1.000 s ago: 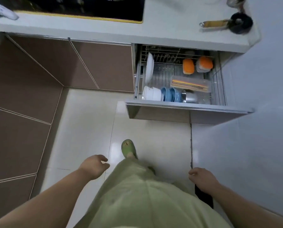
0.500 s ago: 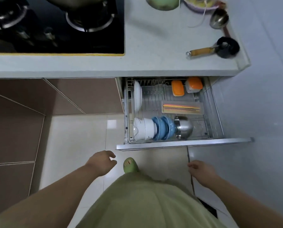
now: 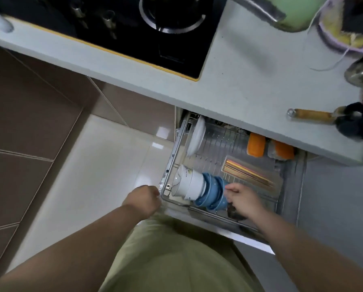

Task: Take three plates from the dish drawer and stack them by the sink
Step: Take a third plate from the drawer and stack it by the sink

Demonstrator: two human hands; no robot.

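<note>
The dish drawer [image 3: 235, 218] stands pulled out under the counter. A white plate [image 3: 196, 137] stands on edge in the wire rack at the drawer's back left. A row of white bowls [image 3: 189, 184] and blue bowls [image 3: 213, 191] lies on its side along the front. My right hand [image 3: 242, 200] is inside the drawer, thumb and fingers pinched on the right end of the blue bowls. My left hand [image 3: 144, 200] is a closed fist just outside the drawer's front-left corner, holding nothing that I can see.
Orange-lidded containers [image 3: 256, 145] and a tray of chopsticks [image 3: 249, 173] lie further back in the drawer. On the counter [image 3: 250, 85] are a black hob [image 3: 147, 28], a wooden-handled scoop [image 3: 332, 119], a ladle and bowls. A wall is on the right, brown cabinets on the left.
I have stepped up to the drawer and leaned over it. My right hand went from beside my leg into the drawer onto the blue bowls. My left hand rose to the drawer's front-left corner.
</note>
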